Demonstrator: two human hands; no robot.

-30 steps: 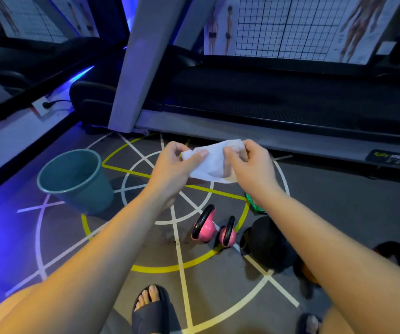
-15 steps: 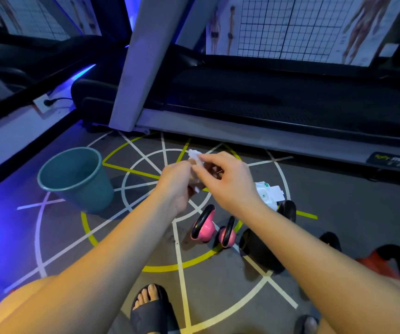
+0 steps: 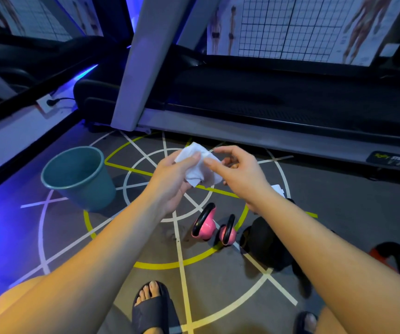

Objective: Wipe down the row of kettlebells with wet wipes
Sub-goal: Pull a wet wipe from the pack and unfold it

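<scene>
Near the middle of the frame, above the painted circles of the floor point(image 3: 338, 201), a person holds a white wet wipe point(image 3: 195, 169) between both hands. The left hand point(image 3: 172, 179) is closed round the crumpled lower part of it, with the thumb pressed on top. The right hand point(image 3: 235, 172) pinches the right edge with thumb and finger, so both hands are clamped on the same wipe. It hangs in the air, well above the kettlebells and touching none of them. Lower in the frame, right of centre, the row stands on the floor. The larger pink kettlebell point(image 3: 205, 225) and the smaller pink kettlebell point(image 3: 228, 233) are just beside each other. Next comes a black kettlebell point(image 3: 266, 242), half hidden by the right forearm, and a red kettlebell point(image 3: 398, 257) sits at the right edge. A green bin point(image 3: 81, 179) stands at the left, and a treadmill point(image 3: 266, 97) fills the upper part. Something white point(image 3: 278, 189) shows behind the right wrist, maybe the wipe pack, but I cannot tell. I judge that the wipe is being opened and no kettlebell is wiped yet. If the hands pull too hard in opposite directions, the thin wet sheet may tear. If one pinch slips, it may fall on the floor and pick up dirt. The light pink kettlebells may also tip against each other if one is rubbed without being steadied, and a sandal point(image 3: 154, 309) is near them.
</scene>
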